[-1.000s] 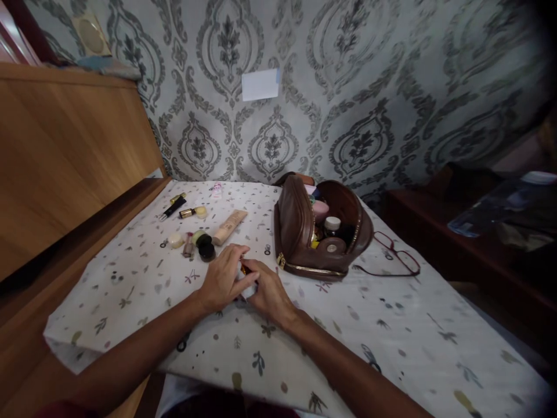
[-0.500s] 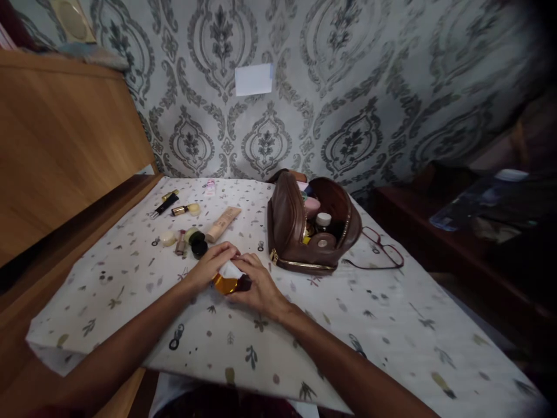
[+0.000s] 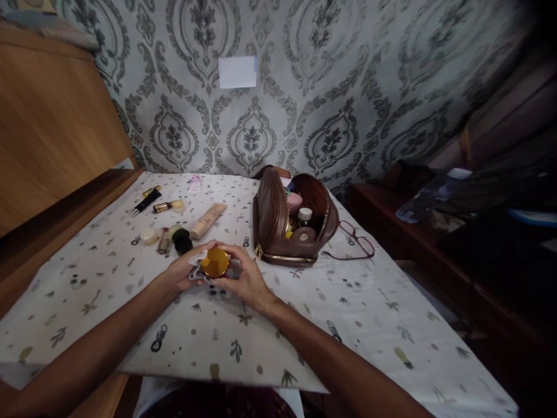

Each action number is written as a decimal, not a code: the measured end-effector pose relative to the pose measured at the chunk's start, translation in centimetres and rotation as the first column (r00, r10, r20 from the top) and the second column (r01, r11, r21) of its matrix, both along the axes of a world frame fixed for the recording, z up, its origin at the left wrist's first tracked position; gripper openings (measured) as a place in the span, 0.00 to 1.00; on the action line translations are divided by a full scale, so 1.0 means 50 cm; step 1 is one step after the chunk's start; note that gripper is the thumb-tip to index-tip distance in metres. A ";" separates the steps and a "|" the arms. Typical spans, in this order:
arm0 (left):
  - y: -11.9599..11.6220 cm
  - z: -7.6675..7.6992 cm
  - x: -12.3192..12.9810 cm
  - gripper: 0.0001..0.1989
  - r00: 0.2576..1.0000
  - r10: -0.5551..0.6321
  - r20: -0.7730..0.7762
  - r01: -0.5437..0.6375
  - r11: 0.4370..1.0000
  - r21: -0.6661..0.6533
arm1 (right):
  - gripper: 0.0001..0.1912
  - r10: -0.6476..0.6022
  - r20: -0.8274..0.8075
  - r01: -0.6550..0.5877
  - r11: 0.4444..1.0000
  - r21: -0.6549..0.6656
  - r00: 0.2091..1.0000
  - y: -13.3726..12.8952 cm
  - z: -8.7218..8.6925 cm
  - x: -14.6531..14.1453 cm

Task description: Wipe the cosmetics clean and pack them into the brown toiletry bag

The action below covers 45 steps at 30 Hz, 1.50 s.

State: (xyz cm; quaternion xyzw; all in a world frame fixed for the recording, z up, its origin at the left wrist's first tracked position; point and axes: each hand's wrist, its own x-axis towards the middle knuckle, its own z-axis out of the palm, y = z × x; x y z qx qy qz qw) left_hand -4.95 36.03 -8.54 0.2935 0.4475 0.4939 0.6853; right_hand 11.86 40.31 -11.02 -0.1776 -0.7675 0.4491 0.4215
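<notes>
A round jar with a shiny gold lid (image 3: pixel 215 263) is held between my two hands above the near part of the table, its lid facing up toward me. My right hand (image 3: pixel 252 284) grips the jar from the right, with fingers over the far side and thumb in front. On the other side, my left hand (image 3: pixel 181 271) is closed around a crumpled white cloth (image 3: pixel 197 270) pressed against the jar's left side. The cloth could be a tissue; its kind is unclear. Just beyond my left hand lie a black round lid (image 3: pixel 183 245) and a beige squeeze tube (image 3: pixel 209 220).
An unzipped brown cosmetic bag (image 3: pixel 272 226) holding several containers stands right of my hands, with red-framed glasses (image 3: pixel 363 247) beside it. Lipstick (image 3: pixel 162 207), a black tube (image 3: pixel 148 201) and a cream-coloured pot (image 3: pixel 149 236) lie at left. A plastic bottle (image 3: pixel 429 197) lies beyond the table's right side.
The jar has been turned so its gold lid faces up toward me. The white cloth has gone from the top of the jar to its left side. My view has shifted slightly right.
</notes>
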 end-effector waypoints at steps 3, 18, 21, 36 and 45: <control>0.002 -0.001 0.011 0.20 0.995 0.100 0.018 -0.101 0.991 0.084 | 0.31 -0.108 0.046 0.097 0.975 0.202 0.993 -0.001 0.001 0.002; 0.010 -0.004 0.020 0.20 0.967 0.248 -0.065 -0.240 0.965 0.110 | 0.29 -0.062 0.082 0.043 0.977 0.211 0.995 0.006 -0.013 0.003; 0.010 -0.002 0.018 0.20 0.962 0.260 -0.082 -0.249 0.961 0.122 | 0.29 -0.042 0.105 0.019 0.978 0.206 0.994 0.006 -0.014 0.003; 0.022 -0.030 -0.005 0.24 0.909 0.299 -0.291 -0.237 0.944 0.228 | 0.30 0.148 0.007 -0.141 0.953 -0.270 0.989 -0.001 -0.013 -0.003; 0.012 -0.004 -0.016 0.15 0.724 0.414 -0.551 -0.180 0.885 0.429 | 0.29 0.235 -0.208 -0.314 0.725 -0.613 0.949 -0.003 0.002 -0.001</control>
